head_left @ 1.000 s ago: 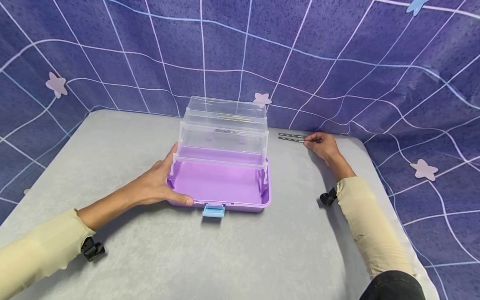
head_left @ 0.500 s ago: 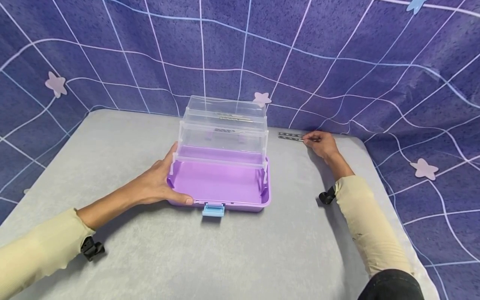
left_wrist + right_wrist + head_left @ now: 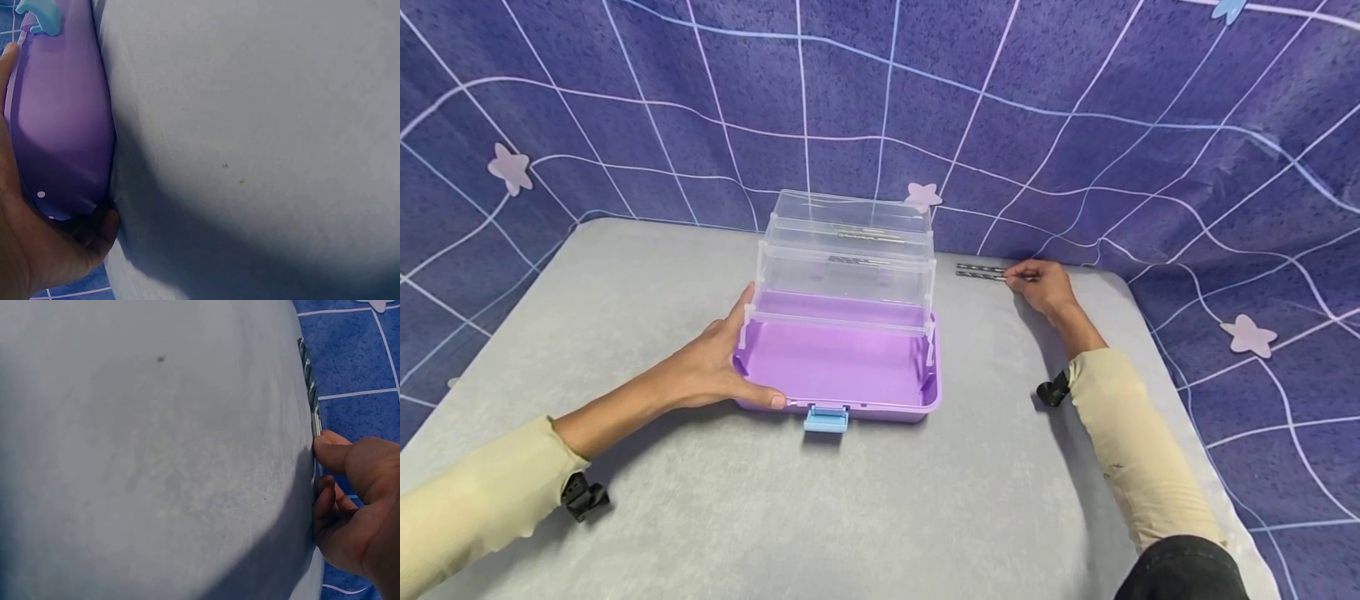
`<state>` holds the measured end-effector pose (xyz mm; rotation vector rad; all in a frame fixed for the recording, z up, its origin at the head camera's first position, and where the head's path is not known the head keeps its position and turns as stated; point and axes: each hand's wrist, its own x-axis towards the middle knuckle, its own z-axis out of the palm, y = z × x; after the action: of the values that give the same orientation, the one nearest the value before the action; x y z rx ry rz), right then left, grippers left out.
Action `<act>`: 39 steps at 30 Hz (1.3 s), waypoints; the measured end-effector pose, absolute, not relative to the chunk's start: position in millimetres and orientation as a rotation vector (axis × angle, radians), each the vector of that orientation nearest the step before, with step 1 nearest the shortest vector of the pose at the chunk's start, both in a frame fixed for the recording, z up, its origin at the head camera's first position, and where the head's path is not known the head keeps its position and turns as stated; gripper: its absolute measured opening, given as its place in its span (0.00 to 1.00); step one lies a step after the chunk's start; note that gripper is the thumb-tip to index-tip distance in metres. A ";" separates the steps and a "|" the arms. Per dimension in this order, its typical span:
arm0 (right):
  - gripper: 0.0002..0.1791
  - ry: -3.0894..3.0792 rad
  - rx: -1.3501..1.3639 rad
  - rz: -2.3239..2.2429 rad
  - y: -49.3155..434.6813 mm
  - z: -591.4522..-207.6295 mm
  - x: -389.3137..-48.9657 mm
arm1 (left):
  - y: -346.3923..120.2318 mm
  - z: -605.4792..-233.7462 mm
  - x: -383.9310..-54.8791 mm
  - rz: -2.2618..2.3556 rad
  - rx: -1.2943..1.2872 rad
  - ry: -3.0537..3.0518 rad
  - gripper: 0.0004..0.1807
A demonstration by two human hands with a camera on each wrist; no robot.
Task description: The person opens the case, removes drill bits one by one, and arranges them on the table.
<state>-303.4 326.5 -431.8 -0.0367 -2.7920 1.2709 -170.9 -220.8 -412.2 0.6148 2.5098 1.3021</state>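
A purple toolbox (image 3: pixel 842 367) with raised clear trays stands open on the table. My left hand (image 3: pixel 711 362) grips its left end, thumb on the front rim; in the left wrist view the fingers curl round the box's end (image 3: pixel 62 125). Thin drill bits (image 3: pixel 868 235) lie in the clear trays. Two dark drill bits (image 3: pixel 979 276) lie side by side at the table's back edge. My right hand (image 3: pixel 1043 286) pinches the shank end of the nearer drill bit. In the right wrist view, the thumb presses on a fluted drill bit (image 3: pixel 309 378); the fingertips are partly hidden.
A pale blue latch (image 3: pixel 826 419) hangs at the toolbox's front. The grey table (image 3: pixel 880 508) reaches back to a purple-blue grid-patterned cloth (image 3: pixel 880 100) with star shapes. Black straps with small mounts (image 3: pixel 1054 390) sit at the sleeve cuffs.
My right hand has slid slightly left along the drill bits, whose visible ends stay almost where they were. My left hand keeps its hold on the toolbox.
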 end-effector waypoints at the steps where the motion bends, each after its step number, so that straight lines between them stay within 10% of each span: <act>1: 0.14 -2.788 -0.039 1.278 326.6 -432.2 -303.8 | -220.8 -412.2 -170.7 1.298 0.610 2.512 0.94; 39: 0.24 -2.699 0.071 1.492 296.2 -387.2 -305.7 | -221.4 -410.5 -170.5 1.282 0.619 2.525 0.95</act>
<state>-305.7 296.2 -387.2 0.0714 -2.6992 1.4916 -170.5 -221.4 -410.5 0.6190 2.5251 1.2817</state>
